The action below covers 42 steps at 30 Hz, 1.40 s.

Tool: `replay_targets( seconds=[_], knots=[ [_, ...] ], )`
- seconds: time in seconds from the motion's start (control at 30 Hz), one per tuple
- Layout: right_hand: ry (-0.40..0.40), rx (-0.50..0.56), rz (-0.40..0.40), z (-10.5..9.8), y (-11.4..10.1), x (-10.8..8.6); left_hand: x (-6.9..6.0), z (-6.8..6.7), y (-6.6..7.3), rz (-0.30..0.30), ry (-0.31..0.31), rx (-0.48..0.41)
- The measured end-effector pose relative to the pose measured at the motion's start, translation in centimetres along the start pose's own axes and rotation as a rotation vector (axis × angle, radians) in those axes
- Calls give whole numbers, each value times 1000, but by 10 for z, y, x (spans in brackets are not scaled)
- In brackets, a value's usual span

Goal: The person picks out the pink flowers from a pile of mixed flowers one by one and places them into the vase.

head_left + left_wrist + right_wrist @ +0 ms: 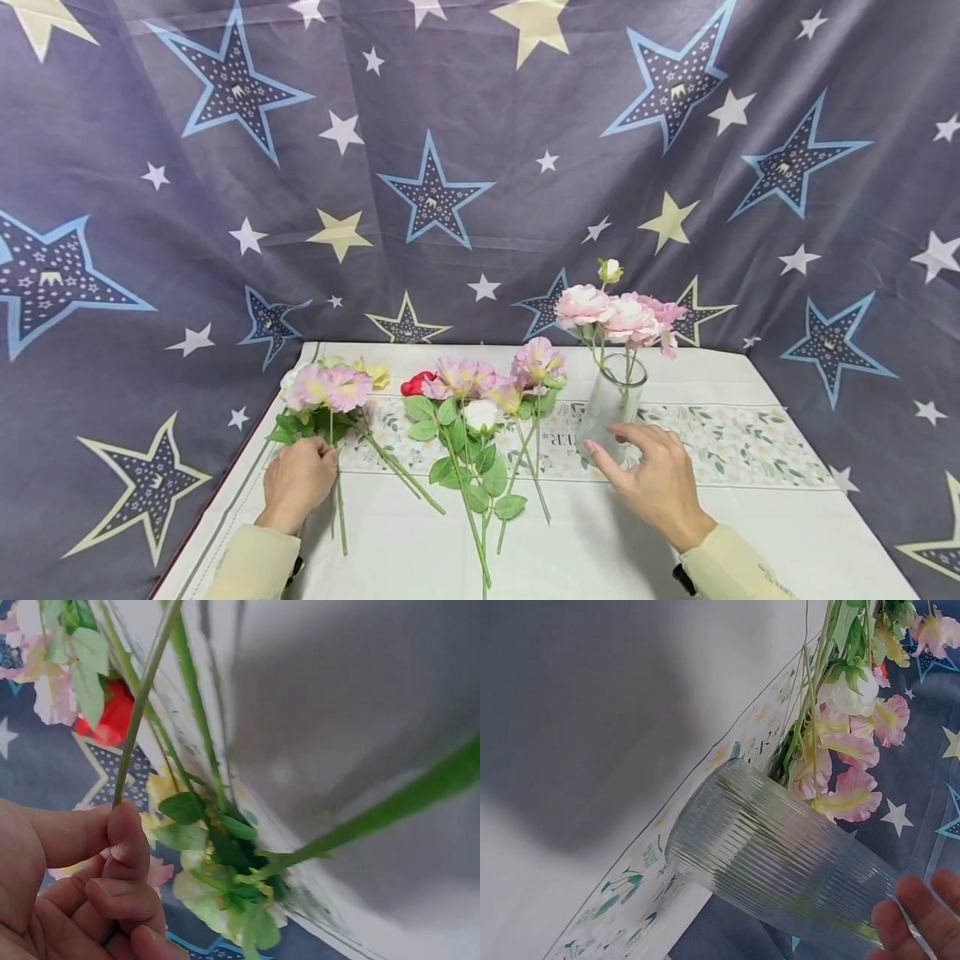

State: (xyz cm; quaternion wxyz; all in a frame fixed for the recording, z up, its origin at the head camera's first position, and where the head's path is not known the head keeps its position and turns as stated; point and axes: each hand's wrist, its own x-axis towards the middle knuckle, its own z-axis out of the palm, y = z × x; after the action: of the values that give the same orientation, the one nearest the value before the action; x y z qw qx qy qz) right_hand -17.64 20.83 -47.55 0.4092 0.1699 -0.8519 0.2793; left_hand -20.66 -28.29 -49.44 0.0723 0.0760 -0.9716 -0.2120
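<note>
My left hand (pixel 300 477) is at the left flower pile. In the left wrist view its thumb and index finger pinch a thin green flower stem (pixel 142 712). A pink-and-yellow artificial flower (pixel 347 388) shows just above that hand; whether the pinched stem belongs to it I cannot tell. Toward the right stands a ribbed clear glass vase (pixel 609 408) with pink peonies (pixel 630 319) and a small white bud (pixel 611 270) in it. My right hand (pixel 660 482) is beside the vase, thumb and fingers spread apart; contact with the glass is unclear.
Between the hands lie a white rose (pixel 482 414), a red flower (pixel 417 383) and pink-purple flowers (pixel 537 364), stems toward me. A yellow flower (pixel 375 372) lies at the left pile. A floral runner (pixel 720 442) crosses the white tablecloth (pixel 600 533); a starry curtain (pixel 480 125) hangs behind.
</note>
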Motion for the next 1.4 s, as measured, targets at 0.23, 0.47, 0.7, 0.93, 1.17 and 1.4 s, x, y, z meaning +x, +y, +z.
replay_targets(
  seconds=[0.23,0.47,0.7,0.93,1.17,1.4],
  knots=[
    [-7,-8,5,0,1,0,-2,-2,17,45,58,-33],
    [-11,-16,12,0,2,-1,-5,-6,38,115,132,-72],
    [-46,-23,36,1,3,-1,-8,-6,56,215,235,-118],
    [-37,-22,27,1,4,0,-10,-4,74,293,292,-185],
    [-18,-30,18,-1,1,0,-14,-4,92,344,322,-261],
    [-12,-29,15,-1,0,0,-17,-1,106,391,325,-317]
  ],
)
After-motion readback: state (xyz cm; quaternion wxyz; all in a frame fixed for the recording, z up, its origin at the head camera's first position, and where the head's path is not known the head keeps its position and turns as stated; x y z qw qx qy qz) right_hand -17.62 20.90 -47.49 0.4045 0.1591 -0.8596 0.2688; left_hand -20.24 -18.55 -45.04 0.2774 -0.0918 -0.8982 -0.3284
